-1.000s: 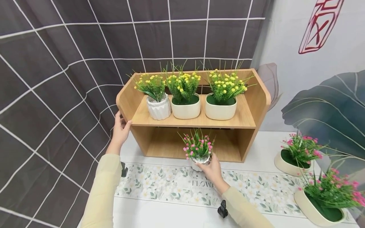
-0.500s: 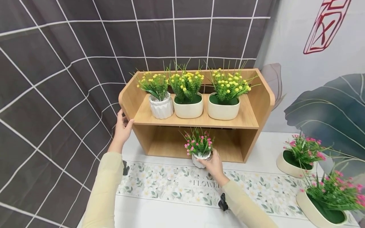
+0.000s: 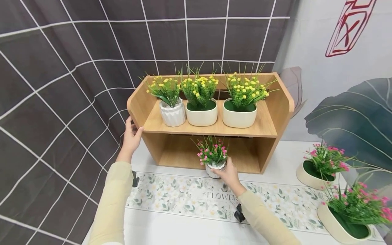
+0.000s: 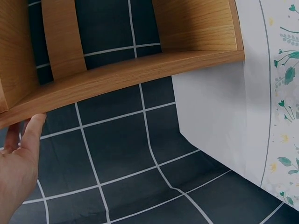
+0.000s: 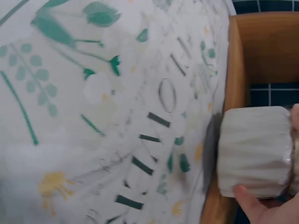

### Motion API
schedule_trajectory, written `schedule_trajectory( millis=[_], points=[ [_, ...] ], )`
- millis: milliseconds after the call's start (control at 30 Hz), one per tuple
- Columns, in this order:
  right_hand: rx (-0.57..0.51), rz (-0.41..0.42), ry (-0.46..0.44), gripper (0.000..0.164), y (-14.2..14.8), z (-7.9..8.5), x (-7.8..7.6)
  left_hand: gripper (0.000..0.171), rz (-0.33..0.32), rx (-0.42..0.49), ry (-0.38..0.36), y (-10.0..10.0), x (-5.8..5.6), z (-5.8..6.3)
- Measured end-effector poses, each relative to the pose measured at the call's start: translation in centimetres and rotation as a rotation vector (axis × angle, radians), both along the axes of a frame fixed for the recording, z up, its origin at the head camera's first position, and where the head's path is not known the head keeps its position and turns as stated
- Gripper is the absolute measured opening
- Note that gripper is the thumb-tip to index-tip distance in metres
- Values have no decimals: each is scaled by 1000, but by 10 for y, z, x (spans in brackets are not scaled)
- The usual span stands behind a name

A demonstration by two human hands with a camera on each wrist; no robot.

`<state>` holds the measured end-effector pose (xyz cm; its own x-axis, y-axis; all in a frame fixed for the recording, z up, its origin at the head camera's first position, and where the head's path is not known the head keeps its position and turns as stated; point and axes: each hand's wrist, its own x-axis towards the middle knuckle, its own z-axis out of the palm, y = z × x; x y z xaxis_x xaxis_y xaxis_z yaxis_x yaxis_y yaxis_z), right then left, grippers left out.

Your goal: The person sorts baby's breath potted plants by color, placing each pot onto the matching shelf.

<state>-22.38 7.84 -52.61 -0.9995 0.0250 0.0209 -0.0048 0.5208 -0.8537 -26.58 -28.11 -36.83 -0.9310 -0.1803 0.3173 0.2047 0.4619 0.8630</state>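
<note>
My right hand grips a small white fluted flowerpot of pink artificial flowers at the front of the lower shelf. In the right wrist view, the thumb of my right hand presses the pot's side by the shelf's front edge. Most of its other fingers are hidden. My left hand touches the outer left side of the two-tier wooden shelf. The left wrist view has my left hand with thumb and fingertips against that panel, the fingers partly hidden.
On the upper tier stand a white fluted pot and two cream oval pots, all with yellow flowers. Two cream pots with pink flowers stand at right on the white table. A floral runner crosses the front.
The flowerpot in my right hand has edged slightly toward the lower shelf. My left hand keeps its place on the shelf's side. The head view has shifted a little.
</note>
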Motion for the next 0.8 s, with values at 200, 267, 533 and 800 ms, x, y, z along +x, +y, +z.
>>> schedule_trajectory(
  millis=[200,267,533,800],
  points=[
    [-35,53,17,84,-3,5,-1,62,1,1,-14,-2,0,1],
    [-44,69,23,84,-4,5,0,62,-4,6,-22,2,4,5],
    [-119,102,1,84,-6,3,-2,61,9,9,-27,0,3,2],
    [-213,118,39,73,-10,-2,-5,61,3,17,-17,-1,0,1]
  ],
)
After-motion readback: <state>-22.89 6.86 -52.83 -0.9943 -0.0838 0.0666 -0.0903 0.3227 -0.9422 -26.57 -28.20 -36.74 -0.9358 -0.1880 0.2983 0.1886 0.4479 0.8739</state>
